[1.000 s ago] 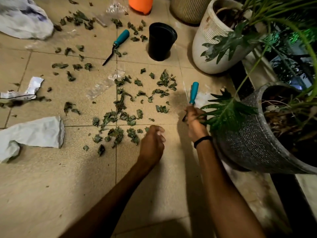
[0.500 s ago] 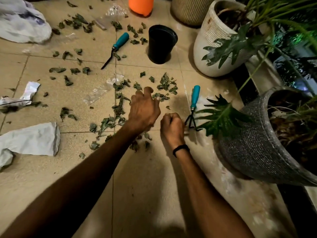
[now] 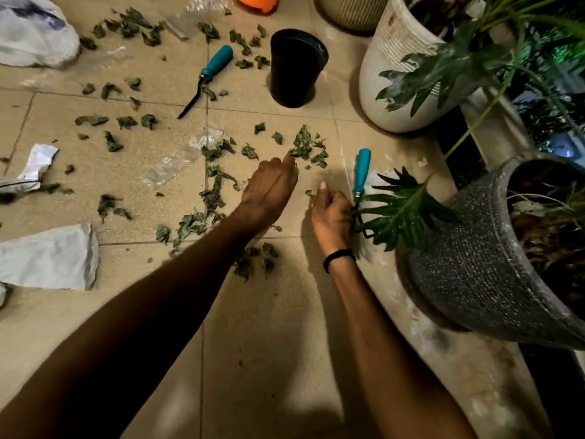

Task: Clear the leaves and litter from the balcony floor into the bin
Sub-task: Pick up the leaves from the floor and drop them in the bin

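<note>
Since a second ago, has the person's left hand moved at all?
Yes. The left hand has gone forward, away from the person, crossing the tile joint toward the black pot, and its fingertips now reach the leaves.

We look down on a beige tiled floor [image 3: 278, 327] with dark grout lines, under dim, warm light that throws soft shadows. Along the right side we see a white pot [image 3: 389, 90] and a grey pot [image 3: 468, 267], both planted. A ribbed pot [image 3: 348, 11] stands at the top edge.
</note>
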A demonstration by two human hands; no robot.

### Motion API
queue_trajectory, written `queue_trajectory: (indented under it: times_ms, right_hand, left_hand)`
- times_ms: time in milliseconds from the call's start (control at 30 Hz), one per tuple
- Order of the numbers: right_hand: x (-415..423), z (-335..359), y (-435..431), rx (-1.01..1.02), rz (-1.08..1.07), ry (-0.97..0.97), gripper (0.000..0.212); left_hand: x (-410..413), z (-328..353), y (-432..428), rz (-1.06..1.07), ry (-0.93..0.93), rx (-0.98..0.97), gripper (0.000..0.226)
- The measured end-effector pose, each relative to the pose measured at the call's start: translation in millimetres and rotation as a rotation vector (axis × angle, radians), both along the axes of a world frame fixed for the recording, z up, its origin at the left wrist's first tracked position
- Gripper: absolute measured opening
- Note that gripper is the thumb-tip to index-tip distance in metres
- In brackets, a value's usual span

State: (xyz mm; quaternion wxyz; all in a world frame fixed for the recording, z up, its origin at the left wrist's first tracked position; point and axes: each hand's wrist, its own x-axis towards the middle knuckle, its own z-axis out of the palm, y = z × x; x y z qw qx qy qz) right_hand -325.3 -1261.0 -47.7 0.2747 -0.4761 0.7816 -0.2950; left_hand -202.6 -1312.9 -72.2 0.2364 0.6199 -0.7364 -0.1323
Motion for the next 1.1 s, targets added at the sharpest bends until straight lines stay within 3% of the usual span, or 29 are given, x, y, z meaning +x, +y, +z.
queue_trajectory:
  times_ms: [100,200,267,333,433,533,600,700,800,867,967,1100]
  right_hand:
    - [7,-1,-5,-0.044,0.064,0.161,0.034]
    - [20,-4,-14,-0.064,0.150,0.339,0.028]
    - [24,-14,-17,-0.026,0.234,0.437,0.028]
    - [27,-19,-16,0.003,0.254,0.444,0.022]
    - [29,-13,-6,0.052,0.208,0.218,0.013]
    - [34,-10,17,-0.006,0.221,0.124,0.013]
    - [45,-15,37,-0.090,0.291,0.211,0.015]
    - [66,-28,74,-0.117,0.370,0.419,0.033]
    - [72,-44,101,-0.174,0.438,0.559,0.042]
    - [67,-45,98,-0.168,0.420,0.512,0.047]
    - [60,-25,88,-0.151,0.296,0.254,0.047]
    - [62,-10,94,-0.247,0.285,0.256,0.038]
  left_hand:
    - [20,21,24,0.136,0.481,0.050,0.032]
    - [51,35,45,0.340,1.244,0.349,0.024]
    - [72,39,62,0.373,1.629,0.499,0.021]
    - [88,42,80,0.414,1.838,0.516,0.026]
    - [106,44,106,0.495,1.936,0.480,0.032]
    - [116,41,127,0.568,1.911,0.478,0.010]
    - [118,36,136,0.679,1.791,0.478,0.017]
    - [120,29,149,0.769,1.302,0.388,0.055]
    - [118,20,170,0.700,0.701,0.190,0.064]
    - [119,18,184,0.666,0.511,0.103,0.048]
    - [118,14,209,0.610,0.249,0.050,0.023]
    - [109,-5,233,0.523,-0.039,0.181,0.033]
